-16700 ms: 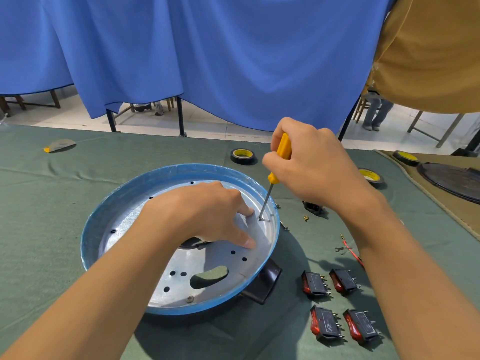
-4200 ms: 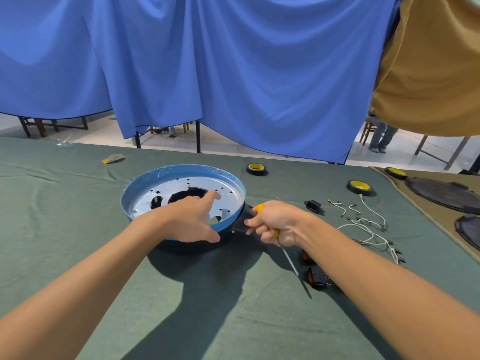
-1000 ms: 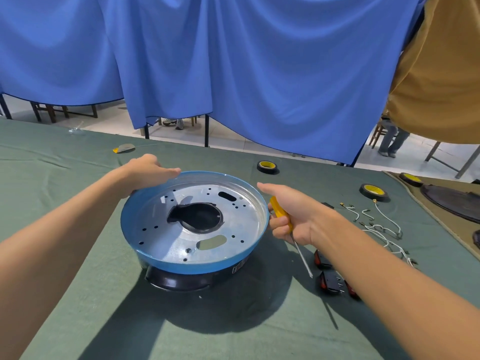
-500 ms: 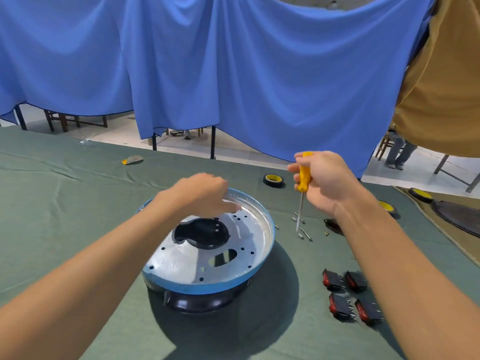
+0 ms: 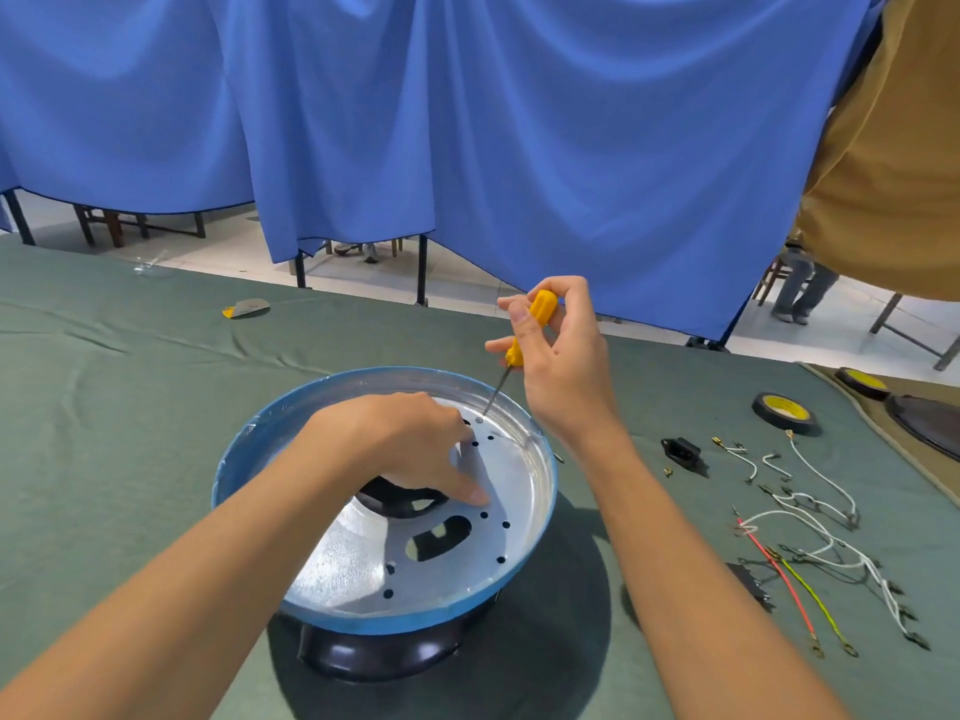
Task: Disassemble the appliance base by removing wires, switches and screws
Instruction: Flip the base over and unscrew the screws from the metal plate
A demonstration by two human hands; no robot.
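Note:
The round appliance base (image 5: 524, 558), blue-rimmed with a silver perforated plate and a black underside, sits on the green cloth. My left hand (image 5: 410, 449) presses flat on the plate near its centre, fingers spread. My right hand (image 5: 558, 371) grips a yellow-handled screwdriver (image 5: 524, 330) upright. Its tip rests on a screw (image 5: 478, 420) at the plate's far edge. Removed white, red and green wires (image 5: 810, 543) lie to the right.
A black socket part (image 5: 681, 452) and small brass bits lie right of the base. Two tape rolls (image 5: 784, 412) sit at the far right beside a dark round plate (image 5: 930, 423). Blue curtains hang behind the table. A small yellow-edged piece (image 5: 244, 307) lies far left.
My right hand brought the screwdriver from beside the base onto a screw at the plate's far edge. My left hand shifted from the rim onto the plate. The view tilted, showing the wires again.

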